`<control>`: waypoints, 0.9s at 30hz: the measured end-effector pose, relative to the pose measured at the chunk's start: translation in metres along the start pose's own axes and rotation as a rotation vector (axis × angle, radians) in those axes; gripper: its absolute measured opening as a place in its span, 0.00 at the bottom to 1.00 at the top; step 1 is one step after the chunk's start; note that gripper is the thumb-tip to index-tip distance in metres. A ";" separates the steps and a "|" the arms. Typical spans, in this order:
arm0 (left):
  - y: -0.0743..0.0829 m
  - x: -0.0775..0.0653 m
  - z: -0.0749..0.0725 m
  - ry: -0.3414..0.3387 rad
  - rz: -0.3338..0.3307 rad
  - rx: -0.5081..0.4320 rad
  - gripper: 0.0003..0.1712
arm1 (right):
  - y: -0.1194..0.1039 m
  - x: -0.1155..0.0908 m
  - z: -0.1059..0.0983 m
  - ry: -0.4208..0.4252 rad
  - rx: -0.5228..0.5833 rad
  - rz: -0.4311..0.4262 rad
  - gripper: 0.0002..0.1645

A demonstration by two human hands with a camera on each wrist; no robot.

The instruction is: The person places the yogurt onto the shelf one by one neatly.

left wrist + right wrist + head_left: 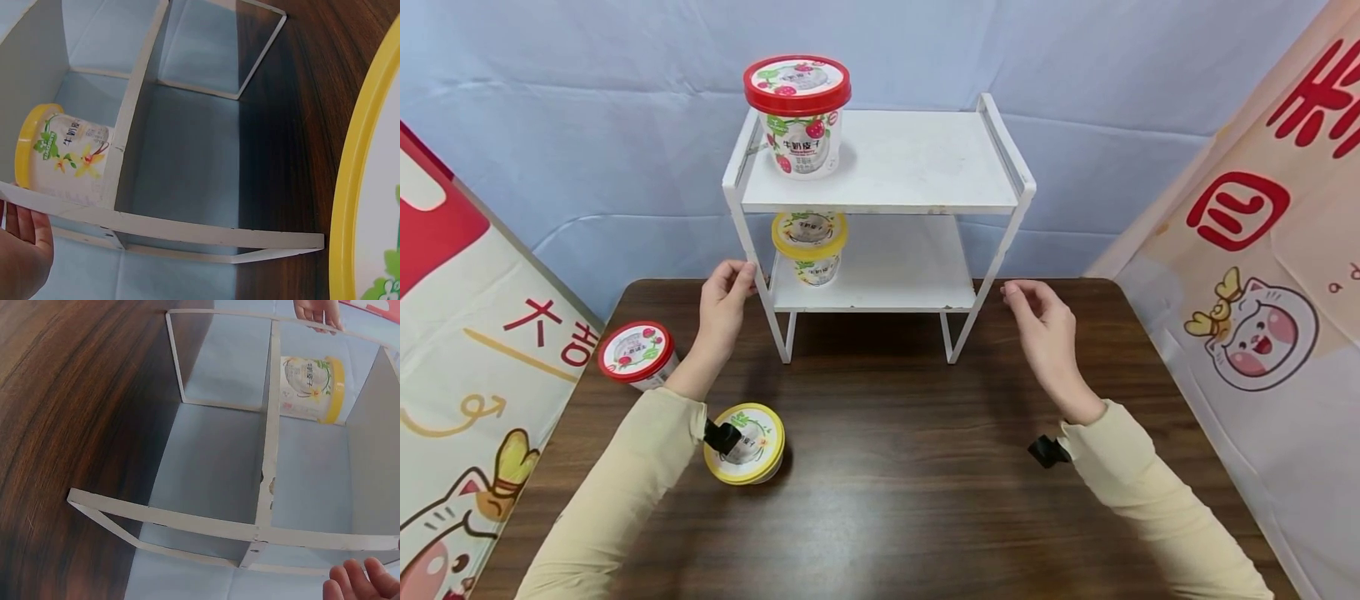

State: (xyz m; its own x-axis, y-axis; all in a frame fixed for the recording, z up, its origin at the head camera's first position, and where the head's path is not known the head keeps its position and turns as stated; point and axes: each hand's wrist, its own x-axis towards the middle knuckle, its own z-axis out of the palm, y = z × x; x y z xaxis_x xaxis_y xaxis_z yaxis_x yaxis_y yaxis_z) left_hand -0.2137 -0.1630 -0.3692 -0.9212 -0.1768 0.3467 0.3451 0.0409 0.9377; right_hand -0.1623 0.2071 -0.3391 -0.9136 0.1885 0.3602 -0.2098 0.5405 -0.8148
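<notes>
Beside rack post (187,229), left fingers (26,225) part-hidden.

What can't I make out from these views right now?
Head: part of the nearest yellow-lidded tub, behind the black wrist mount.
Left wrist: that tub, cut off by the right edge; fingers of the left hand, partly behind the shelf post, grip unclear.
Right wrist: right hand, cut off by the lower right corner.

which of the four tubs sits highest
The red-lidded tub on the white top shelf. The other red-lidded tub stands on the table, as does one yellow-lidded tub; the second yellow-lidded tub is on the lower shelf.
</notes>
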 end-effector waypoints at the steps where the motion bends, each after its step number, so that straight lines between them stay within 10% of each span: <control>1: 0.000 0.000 0.000 0.002 0.000 -0.001 0.08 | 0.001 0.001 0.001 0.009 0.019 0.012 0.22; 27: -0.002 0.000 -0.002 -0.009 -0.001 -0.006 0.07 | 0.017 0.020 0.035 0.077 0.541 0.124 0.14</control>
State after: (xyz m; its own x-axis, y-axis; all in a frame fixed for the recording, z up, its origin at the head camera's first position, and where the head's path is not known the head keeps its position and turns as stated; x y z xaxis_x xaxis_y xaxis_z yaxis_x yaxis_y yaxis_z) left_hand -0.2141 -0.1646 -0.3707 -0.9231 -0.1675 0.3463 0.3454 0.0351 0.9378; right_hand -0.1966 0.1912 -0.3615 -0.9192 0.2938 0.2621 -0.2695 0.0160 -0.9629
